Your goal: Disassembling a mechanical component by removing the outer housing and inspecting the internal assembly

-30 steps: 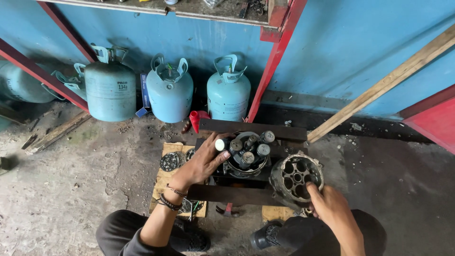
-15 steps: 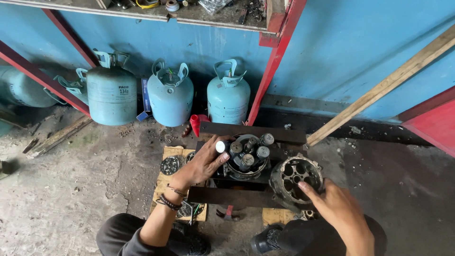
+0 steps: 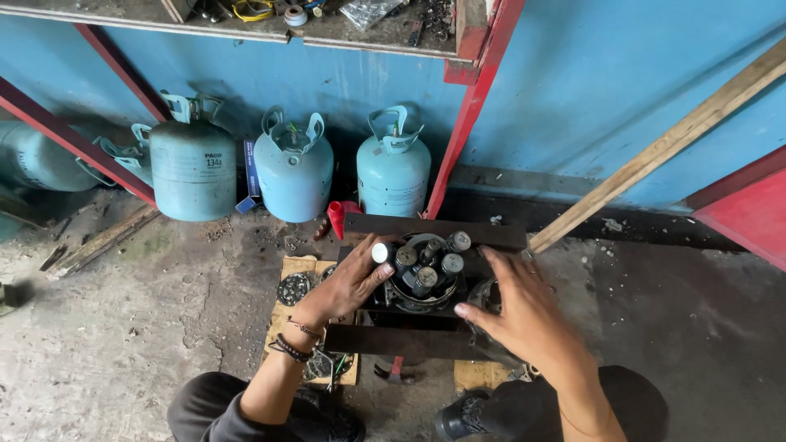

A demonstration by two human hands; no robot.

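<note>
Greasy metal piston block [image 3: 422, 274] was steadied by the left hand [image 3: 348, 286] gripping its side, while the right hand [image 3: 520, 315] hovered open, empty, beside it.

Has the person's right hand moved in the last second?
Yes. The right hand has come up and to the left, off the round metal housing, toward the piston assembly that the left hand holds.

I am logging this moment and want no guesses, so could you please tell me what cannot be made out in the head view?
Head view:
- Round metal housing with bores: almost wholly hidden by the right hand.
- Dark round piston assembly: its left side is covered by the left hand.
- Clutter on the wooden shelf: cut off by the top edge.
- Pale blue gas cylinder at far left: cut by the edge and crossed by a red steel bar.
</note>
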